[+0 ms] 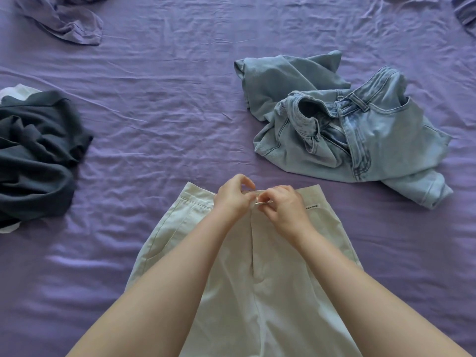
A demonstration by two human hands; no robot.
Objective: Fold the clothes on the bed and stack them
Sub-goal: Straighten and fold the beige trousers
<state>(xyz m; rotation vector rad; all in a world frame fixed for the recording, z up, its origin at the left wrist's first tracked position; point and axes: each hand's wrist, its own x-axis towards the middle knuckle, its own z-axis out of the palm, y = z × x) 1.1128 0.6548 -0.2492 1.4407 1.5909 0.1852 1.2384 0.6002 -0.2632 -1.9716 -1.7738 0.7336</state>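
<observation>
We've got the cream trousers [270, 279] laid flat on the purple bed [159, 119] right in front of us, waistband pointing away. Our left hand [231, 199] and right hand [283, 207] meet at the middle of the waistband, fingers curled and pinching the fabric at the closure. Crumpled light blue jeans [347, 130] sit off to the right, a dark garment [36, 153] bunched on the left, and a lilac one [64, 19] top left.

Both bare forearms outstretched, left grip [233, 198] and right grip [282, 206] touching, fingers curled in pinches.
</observation>
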